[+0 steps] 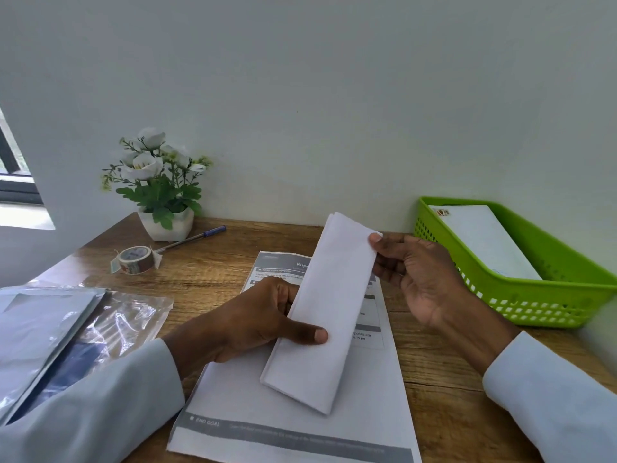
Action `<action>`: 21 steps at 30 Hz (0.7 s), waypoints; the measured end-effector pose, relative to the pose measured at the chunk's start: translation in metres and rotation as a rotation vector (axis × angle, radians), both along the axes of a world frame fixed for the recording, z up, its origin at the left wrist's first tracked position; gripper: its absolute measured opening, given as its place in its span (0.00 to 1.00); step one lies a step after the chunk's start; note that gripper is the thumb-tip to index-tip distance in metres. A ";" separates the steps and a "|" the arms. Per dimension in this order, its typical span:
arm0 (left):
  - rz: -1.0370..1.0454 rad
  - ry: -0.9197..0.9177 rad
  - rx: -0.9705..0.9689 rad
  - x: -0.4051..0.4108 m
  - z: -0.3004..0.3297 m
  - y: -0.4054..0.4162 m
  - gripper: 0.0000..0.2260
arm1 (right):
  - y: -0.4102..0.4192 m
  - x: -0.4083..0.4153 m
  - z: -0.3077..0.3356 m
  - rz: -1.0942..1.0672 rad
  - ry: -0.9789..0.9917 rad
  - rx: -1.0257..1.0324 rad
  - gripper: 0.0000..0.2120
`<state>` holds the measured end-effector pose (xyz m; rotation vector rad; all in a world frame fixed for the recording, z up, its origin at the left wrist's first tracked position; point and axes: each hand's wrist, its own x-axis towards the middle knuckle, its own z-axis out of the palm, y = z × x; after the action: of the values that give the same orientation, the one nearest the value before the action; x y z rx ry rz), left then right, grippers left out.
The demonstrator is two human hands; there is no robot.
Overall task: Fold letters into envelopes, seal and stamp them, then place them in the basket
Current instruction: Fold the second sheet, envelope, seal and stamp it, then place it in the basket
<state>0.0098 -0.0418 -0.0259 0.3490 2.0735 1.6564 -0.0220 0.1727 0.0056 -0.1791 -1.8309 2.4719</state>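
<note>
Two hands hold the folded letter (329, 312) above the printed sheet (300, 412): left hand (263, 324) clamps its lower edge, thumb on top; right hand (420, 279) pinches the upper corner. Beside them, a stamped envelope (484, 242) lies in the green basket (534, 302).

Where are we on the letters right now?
Done: one stamped envelope already lies in the green basket. In hand: the left hand and right hand hold a folded letter above the printed sheets. Left: it has yet to be put in an envelope, sealed, stamped and put in the basket.
</note>
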 end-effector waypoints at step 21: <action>0.344 0.127 0.272 -0.009 -0.007 -0.001 0.13 | -0.027 0.020 -0.021 0.348 -0.049 0.320 0.07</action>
<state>0.0004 -0.0429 -0.0327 0.1935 2.0891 2.1823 -0.0016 0.1460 -0.0149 0.1064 -2.4264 2.3367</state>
